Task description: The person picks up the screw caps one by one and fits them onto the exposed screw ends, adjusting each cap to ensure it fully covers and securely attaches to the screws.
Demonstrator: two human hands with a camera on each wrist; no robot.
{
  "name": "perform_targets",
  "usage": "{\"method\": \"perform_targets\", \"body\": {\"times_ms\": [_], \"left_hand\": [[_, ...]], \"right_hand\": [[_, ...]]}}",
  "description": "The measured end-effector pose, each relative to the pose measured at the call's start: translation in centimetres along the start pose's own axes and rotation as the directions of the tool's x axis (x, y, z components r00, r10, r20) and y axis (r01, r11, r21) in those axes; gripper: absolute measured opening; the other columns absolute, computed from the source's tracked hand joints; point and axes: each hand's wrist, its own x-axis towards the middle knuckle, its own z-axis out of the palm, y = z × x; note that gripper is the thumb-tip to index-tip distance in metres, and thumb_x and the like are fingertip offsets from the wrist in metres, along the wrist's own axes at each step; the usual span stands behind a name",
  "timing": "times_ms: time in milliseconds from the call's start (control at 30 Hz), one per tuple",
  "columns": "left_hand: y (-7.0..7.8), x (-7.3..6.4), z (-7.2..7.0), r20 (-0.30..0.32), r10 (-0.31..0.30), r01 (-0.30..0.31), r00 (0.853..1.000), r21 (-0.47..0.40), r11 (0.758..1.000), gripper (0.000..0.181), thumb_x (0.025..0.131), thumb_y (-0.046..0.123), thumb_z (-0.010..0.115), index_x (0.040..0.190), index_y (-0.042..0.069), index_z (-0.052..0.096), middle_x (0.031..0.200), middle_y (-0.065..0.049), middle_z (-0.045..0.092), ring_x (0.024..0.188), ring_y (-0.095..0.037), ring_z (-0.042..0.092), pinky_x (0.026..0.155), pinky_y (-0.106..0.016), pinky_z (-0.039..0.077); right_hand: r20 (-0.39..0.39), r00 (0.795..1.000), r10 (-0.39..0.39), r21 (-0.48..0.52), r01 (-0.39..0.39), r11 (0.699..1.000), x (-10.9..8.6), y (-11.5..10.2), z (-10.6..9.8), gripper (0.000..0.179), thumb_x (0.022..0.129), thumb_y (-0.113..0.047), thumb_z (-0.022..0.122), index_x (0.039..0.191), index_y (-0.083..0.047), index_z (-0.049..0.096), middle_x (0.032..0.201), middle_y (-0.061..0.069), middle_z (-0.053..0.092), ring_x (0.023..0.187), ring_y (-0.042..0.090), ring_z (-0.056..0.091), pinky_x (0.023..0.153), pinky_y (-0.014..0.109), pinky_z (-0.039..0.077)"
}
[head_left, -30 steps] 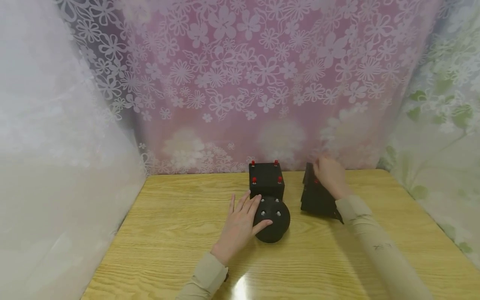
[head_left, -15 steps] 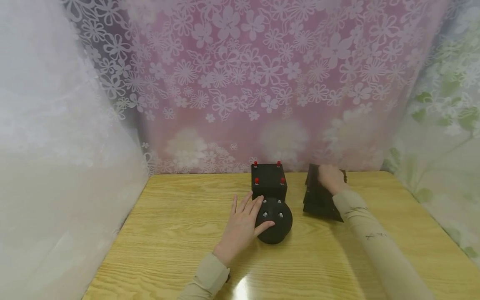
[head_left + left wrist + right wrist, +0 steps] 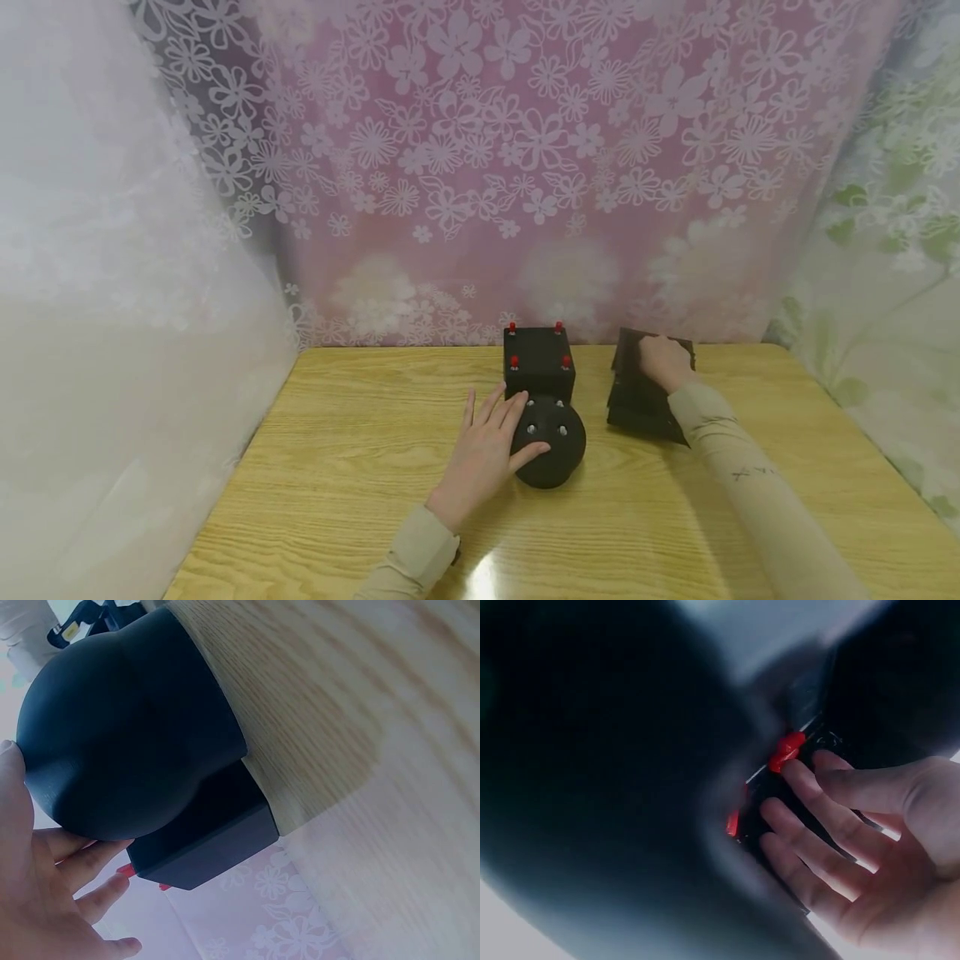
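The black angled piece [image 3: 637, 404] would probably handle as stiff and rather light, and its small red knobs [image 3: 787, 748] could be the delicate part; a hold by the outer edges seems safer. The black round piece [image 3: 558, 458] looks smooth, perhaps slippery, so it may be better cupped from the sides. The hands are well apart on the tabletop [image 3: 360, 458]: the left hand [image 3: 474, 461], with spread fingers, rests along the round piece's left side; the right hand [image 3: 666, 360] is over the angled piece, its fingers loosely extended, one fingertip touching a knob.
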Motion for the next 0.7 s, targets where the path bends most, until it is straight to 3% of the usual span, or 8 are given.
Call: {"method": "perform_targets", "body": {"times_ms": [167,433,700], "left_hand": [[-0.1,-0.39,-0.18,0.01,-0.001,0.001,1.0,-0.004,1.0,0.08,0.098,0.068,0.042,0.156,0.013,0.042,0.152,-0.003,0.052,0.151,-0.025,0.032,0.125,-0.057,0.014],[0.03,-0.48,-0.24,0.021,-0.006,0.006,1.0,-0.013,1.0,0.08,0.098,0.069,0.04,0.156,0.014,0.041,0.152,-0.003,0.052,0.151,-0.025,0.032,0.125,-0.056,0.011],[-0.03,-0.44,-0.25,0.029,-0.012,0.013,1.0,-0.016,1.0,0.081,0.098,0.069,0.039,0.157,0.014,0.039,0.154,-0.003,0.05,0.15,-0.026,0.032,0.125,-0.056,0.011]], "right_hand": [[-0.01,1.0,0.002,-0.007,-0.002,1.0,-0.59,0.05,0.36,0.031,0.095,0.004,0.046,0.066,-0.002,0.052,0.066,0.02,0.06,0.057,0.031,0.058,0.047,0.043,0.046],[-0.004,1.0,0.017,0.018,-0.017,1.0,-0.62,0.34,0.63,0.023,0.093,0.003,0.048,0.071,0.002,0.058,0.083,0.033,0.066,0.07,0.048,0.066,0.054,0.057,0.054],[0.048,0.999,0.013,0.019,-0.014,1.0,-0.61,-0.07,0.47,0.026,0.093,0.001,0.049,0.068,-0.002,0.054,0.081,0.027,0.066,0.07,0.04,0.066,0.054,0.052,0.053]]}}
